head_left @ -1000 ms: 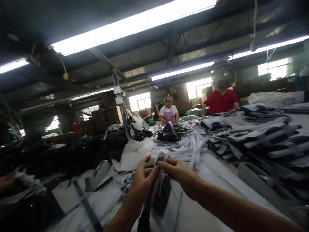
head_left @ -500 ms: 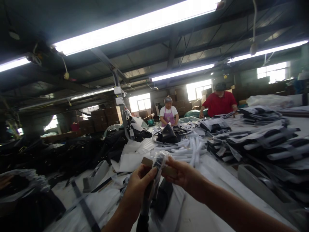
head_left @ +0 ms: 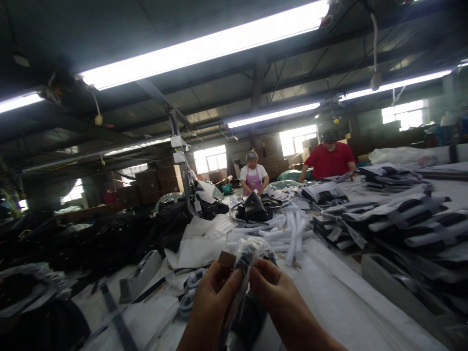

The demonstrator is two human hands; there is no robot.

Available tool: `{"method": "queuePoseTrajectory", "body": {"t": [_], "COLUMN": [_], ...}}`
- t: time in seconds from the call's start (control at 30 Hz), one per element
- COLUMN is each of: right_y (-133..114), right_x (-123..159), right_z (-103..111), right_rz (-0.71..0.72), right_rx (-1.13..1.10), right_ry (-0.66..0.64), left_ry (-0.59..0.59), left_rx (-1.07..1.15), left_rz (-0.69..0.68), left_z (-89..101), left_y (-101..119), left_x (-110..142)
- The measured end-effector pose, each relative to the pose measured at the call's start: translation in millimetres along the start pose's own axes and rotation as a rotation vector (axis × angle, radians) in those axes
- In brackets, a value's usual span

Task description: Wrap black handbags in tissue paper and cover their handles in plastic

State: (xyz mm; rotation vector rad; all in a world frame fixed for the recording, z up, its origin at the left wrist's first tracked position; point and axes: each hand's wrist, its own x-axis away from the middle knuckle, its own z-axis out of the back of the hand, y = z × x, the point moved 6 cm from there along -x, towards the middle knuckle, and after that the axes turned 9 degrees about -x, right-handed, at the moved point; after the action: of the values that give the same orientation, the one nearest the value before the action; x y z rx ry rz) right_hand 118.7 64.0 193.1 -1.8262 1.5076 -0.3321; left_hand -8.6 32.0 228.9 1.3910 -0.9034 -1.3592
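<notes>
My left hand (head_left: 214,304) and my right hand (head_left: 281,300) are raised together at the bottom middle, fingers pinched. Between them they hold a dark strap-like item in a crinkled clear plastic sleeve (head_left: 245,258), which stands up above my fingertips. A small brown tab (head_left: 226,259) shows just above my left thumb. Below my hands lies a dark item, mostly hidden by my wrists.
A white-covered table (head_left: 329,302) carries white rolled tubes (head_left: 288,229), stacks of bagged black goods (head_left: 398,214) on the right, black bags (head_left: 109,234) on the left and a grey tape dispenser (head_left: 141,278). A person in a purple apron (head_left: 253,176) and a person in red (head_left: 329,158) work at the far end.
My hands have drawn closer to me and lower in view, still holding the sleeved item. The other person's hand at the far left edge has gone out of sight.
</notes>
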Motion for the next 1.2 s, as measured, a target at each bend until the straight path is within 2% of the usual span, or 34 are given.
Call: {"method": "queuePoseTrajectory", "body": {"t": [0.17, 0.37, 0.47, 0.67, 0.87, 0.97, 1.07, 1.13, 1.2], "right_y": [5, -5, -11, -21, -14, -1, 9, 12, 10], "right_x": [-1, 4, 6, 17, 21, 21, 22, 23, 23], "right_z": [10, 7, 4, -1, 4, 10, 15, 16, 16], "right_rz": [0.186, 0.249, 0.237, 0.089, 0.178, 0.245, 0.259, 0.258, 0.251], "right_rx": [0.150, 0.293, 0.350, 0.324, 0.336, 0.390, 0.391, 0.349, 0.331], "right_ry": [0.087, 0.075, 0.009, -0.051, 0.020, 0.100, 0.168, 0.170, 0.150], "left_ry": [0.120, 0.108, 0.096, 0.121, 0.131, 0.191, 0.270, 0.276, 0.252], "left_rx": [-0.122, -0.097, -0.140, -0.256, -0.229, -0.293, -0.411, -0.454, -0.453], "left_rz": [-0.081, -0.063, -0.066, -0.124, -0.150, -0.199, -0.312, -0.348, -0.325], "left_z": [-2.1, -7.5, -8.4, -11.6, -17.0, -17.6, -18.0, -18.8, -18.7], "left_y": [2, -3, -4, 3, 3, 0, 2, 2, 1], "left_x": [7, 8, 8, 13, 19, 23, 28, 29, 28]}}
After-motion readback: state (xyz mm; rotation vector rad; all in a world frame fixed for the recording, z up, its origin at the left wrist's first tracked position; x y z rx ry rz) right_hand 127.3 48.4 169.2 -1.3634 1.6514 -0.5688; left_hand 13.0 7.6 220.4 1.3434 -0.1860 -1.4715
